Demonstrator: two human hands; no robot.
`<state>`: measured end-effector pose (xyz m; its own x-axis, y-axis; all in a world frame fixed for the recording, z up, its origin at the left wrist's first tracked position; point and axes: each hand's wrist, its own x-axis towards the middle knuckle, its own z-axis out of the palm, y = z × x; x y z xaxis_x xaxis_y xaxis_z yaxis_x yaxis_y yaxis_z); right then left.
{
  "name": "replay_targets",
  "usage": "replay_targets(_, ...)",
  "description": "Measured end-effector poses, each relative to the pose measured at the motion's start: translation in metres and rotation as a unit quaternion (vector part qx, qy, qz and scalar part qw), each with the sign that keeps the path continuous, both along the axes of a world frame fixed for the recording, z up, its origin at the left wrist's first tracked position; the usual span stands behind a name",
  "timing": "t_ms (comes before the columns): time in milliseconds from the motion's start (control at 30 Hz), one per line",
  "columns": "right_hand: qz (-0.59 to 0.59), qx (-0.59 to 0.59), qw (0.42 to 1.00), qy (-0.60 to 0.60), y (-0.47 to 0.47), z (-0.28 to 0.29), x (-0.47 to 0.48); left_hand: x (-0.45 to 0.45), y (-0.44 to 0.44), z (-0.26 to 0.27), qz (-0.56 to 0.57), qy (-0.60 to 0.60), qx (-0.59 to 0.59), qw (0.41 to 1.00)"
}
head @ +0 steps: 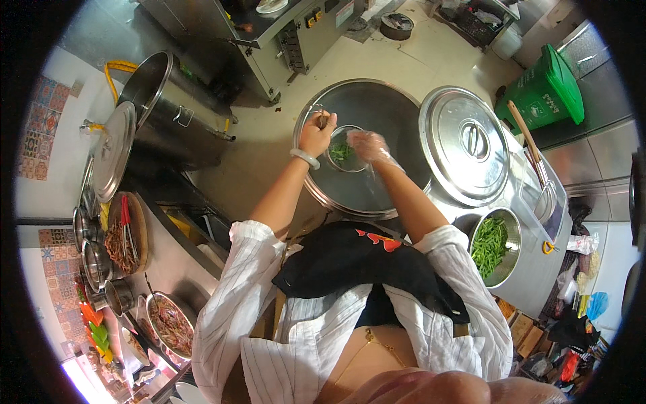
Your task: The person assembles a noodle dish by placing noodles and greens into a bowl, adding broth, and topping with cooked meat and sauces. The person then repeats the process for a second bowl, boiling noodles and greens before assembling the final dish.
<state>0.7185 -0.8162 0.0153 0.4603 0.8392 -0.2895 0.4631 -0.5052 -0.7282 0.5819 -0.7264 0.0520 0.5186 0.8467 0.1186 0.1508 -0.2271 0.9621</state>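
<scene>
My left hand (316,137), bare with a pale bangle at the wrist, grips the handle of a round strainer (347,169). The strainer is over a large steel pot (404,151); cut green vegetables (341,152) lie inside it. At its right side is my right hand (367,145) in a clear plastic glove. That hand is blurred, and whether its fingers hold anything is not visible. A bowl of cut green vegetables (488,247) stands to the right of my right forearm.
A steel lid (463,146) lies right of the pot, near a plastic bin holding a whisk (546,199). A tall steel pot (186,111) stands left. Tongs (126,217) rest on chopped food on a round board (144,242). A green waste bin (540,96) is at far right.
</scene>
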Motion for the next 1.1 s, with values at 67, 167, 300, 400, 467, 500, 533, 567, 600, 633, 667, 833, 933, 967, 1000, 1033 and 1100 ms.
replay_targets(67,-0.075,0.055,0.982,0.163,-0.016,0.013,0.003,-0.001,-0.001,-0.033,0.013,-0.005,-0.004,1.000)
replay_targets(167,-0.087,0.081,0.985,0.125,-0.056,0.036,0.020,0.003,-0.032,-0.066,-0.016,0.065,0.007,0.998)
replay_targets(300,-0.108,0.105,0.958,0.243,-0.115,0.037,0.039,0.002,-0.038,-0.072,-0.050,-0.018,-0.060,0.997)
replay_targets(400,-0.128,0.097,0.946,0.280,-0.163,0.050,0.053,-0.004,0.006,-0.008,0.093,-0.146,-0.270,0.947)
replay_targets(467,-0.175,0.069,0.940,0.284,-0.187,0.069,0.057,-0.008,0.021,0.013,0.050,-0.222,-0.199,0.953)
replay_targets(500,-0.193,0.067,0.938,0.280,-0.200,0.073,0.061,-0.007,0.019,0.033,0.033,-0.224,-0.175,0.958)
replay_targets(533,-0.206,0.062,0.934,0.285,-0.212,0.071,0.063,-0.007,0.013,0.033,0.036,-0.156,-0.139,0.977)
replay_targets(567,-0.219,0.058,0.929,0.291,-0.223,0.069,0.066,-0.002,0.005,0.032,0.040,-0.087,-0.102,0.990)
replay_targets(600,-0.235,0.053,0.925,0.294,-0.232,0.068,0.069,0.005,-0.006,0.030,0.041,-0.019,-0.068,0.997)
replay_targets(633,-0.233,0.048,0.926,0.294,-0.237,0.067,0.070,0.012,-0.023,0.022,0.058,0.023,0.018,0.998)
replay_targets(667,-0.231,0.043,0.926,0.294,-0.242,0.065,0.071,0.021,-0.039,0.011,0.036,0.059,0.048,0.996)
replay_targets(833,-0.211,0.056,0.925,0.311,-0.248,0.065,0.069,0.045,-0.102,-0.063,-0.031,0.086,0.232,0.968)
replay_targets(933,-0.201,0.064,0.927,0.310,-0.245,0.067,0.068,0.042,-0.088,-0.062,0.053,0.058,0.060,0.995)
replay_targets(967,-0.199,0.065,0.929,0.305,-0.245,0.070,0.070,0.032,-0.068,-0.048,0.098,0.052,-0.030,0.993)
replay_targets(1000,-0.196,0.065,0.931,0.302,-0.245,0.073,0.070,0.022,-0.056,-0.020,0.148,-0.029,-0.102,0.983)
replay_targets(1033,-0.193,0.066,0.932,0.301,-0.244,0.075,0.069,0.012,-0.045,0.006,0.196,-0.110,-0.171,0.959)
replay_targets(1100,-0.183,0.064,0.930,0.312,-0.245,0.068,0.071,-0.014,-0.026,0.028,0.214,-0.147,-0.133,0.957)
